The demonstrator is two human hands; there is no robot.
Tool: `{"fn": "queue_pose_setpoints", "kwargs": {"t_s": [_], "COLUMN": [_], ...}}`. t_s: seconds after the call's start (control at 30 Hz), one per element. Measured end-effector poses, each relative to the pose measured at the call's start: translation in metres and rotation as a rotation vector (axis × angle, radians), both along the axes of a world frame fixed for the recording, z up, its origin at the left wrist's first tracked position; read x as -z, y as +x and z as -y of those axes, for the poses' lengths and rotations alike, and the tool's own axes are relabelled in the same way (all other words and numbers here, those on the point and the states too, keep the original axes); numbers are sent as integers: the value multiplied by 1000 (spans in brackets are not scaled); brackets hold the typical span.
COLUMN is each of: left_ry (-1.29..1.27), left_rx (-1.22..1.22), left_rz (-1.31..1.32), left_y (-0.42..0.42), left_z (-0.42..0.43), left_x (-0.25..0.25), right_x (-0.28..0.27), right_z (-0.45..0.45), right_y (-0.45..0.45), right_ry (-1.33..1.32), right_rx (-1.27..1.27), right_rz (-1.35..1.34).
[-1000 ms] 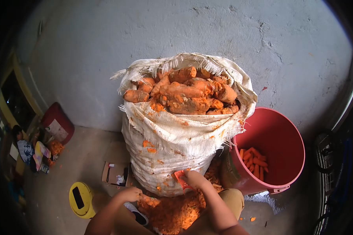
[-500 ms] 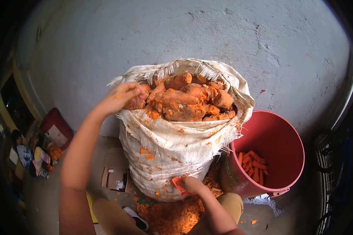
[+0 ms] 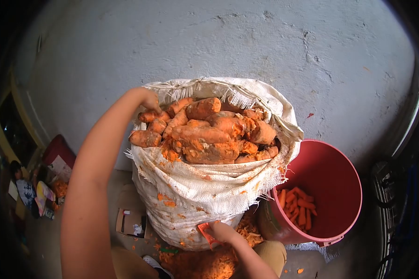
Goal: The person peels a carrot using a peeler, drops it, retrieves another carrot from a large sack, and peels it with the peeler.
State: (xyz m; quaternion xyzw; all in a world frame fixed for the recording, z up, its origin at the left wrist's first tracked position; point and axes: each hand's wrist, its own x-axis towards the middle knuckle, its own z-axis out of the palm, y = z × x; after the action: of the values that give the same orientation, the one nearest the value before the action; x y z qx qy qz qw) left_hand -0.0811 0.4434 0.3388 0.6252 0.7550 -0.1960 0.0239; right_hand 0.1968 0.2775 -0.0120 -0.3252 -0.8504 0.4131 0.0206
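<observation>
A white woven sack (image 3: 186, 195), its frayed rim folded outward, stands before me filled with large, dirt-stained carrots (image 3: 202, 109). At the sack's far left rim, my left hand (image 3: 150, 99) points downward, its fingers closed on the end of a carrot (image 3: 150, 116); the fingertips are partly hidden. Low in front of the sack, my right hand (image 3: 221, 231) grips a red plastic peeler (image 3: 206, 234). Below it, a heap of orange peelings (image 3: 200, 263) lies between my legs.
Right of the sack stands a red bucket (image 3: 337, 186) with peeled carrots (image 3: 299, 204) at its bottom. A small cardboard box (image 3: 127, 222) sits on the floor to the left. Behind rises a grey wall (image 3: 209, 42). Another red container (image 3: 59, 156) and assorted items are farther left.
My left hand has moved up and away from me to the sack's back left edge, onto a carrot. My right hand stays low with the peeler, and the view has shifted slightly.
</observation>
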Motion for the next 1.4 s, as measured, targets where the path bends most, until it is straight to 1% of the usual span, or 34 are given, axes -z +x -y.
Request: {"fn": "queue_pose_setpoints", "kwargs": {"t_s": [0.07,0.17,0.27,0.37,0.47,0.57,0.6,0.7,0.77,0.83,0.9,0.97,1.03,1.1,1.17,1.2,1.23,1.27,1.33,1.4], "left_ry": [-151,-110,-56,-51,148,182,171,216,208,177,185,308,424,473,540,558,575,586,586,584], "left_rx": [28,72,117,-110,164,84,77,9,51,61,87,98,157,206,119,222,198,174,85,144], "left_rz": [-114,-80,-80,-75,12,160,236,760,1302,1561,1769,1835,1831,1818,1782,1662,1659,1656,1656,1577], "left_y": [3,-12,-4,31,3,4,3,-5,5,2,3,24,36,44,60,60,60,61,67,68], "left_z": [-6,-17,-8,19,17,46,58,102,145,184,223,260,289,312,337,344,350,357,373,384], "left_x": [0,14,13,-9,-17,-36,-40,-34,-21,-3,28,57,89,121,137,147,158,170,183,190], "right_x": [-3,6,-3,-3,-4,-7,-10,-15,-9,3,13,18,25,35,36,22,14,19,27,31], "right_z": [-1,-2,0,1,1,2,1,4,2,-1,-2,2,6,11,23,33,41,44,50,52], "right_y": [-1,-4,-3,-3,-2,-2,-2,-2,-4,-4,-3,1,4,6,10,13,14,16,21,29], "right_ry": [-17,27,31,57,49,35,28,23,52,71,92,85,67,47,72,73,73,102,70,-4], "right_rx": [-3,-3,10,8,15,22,17,-7,-33,-39,-59,-10,24,19,15,36,59,77,116,183], "right_rz": [8,11,19,19,-9,-47,-49,-28,25,15,16,9,33,39,37,42,45,64,6,-45]}}
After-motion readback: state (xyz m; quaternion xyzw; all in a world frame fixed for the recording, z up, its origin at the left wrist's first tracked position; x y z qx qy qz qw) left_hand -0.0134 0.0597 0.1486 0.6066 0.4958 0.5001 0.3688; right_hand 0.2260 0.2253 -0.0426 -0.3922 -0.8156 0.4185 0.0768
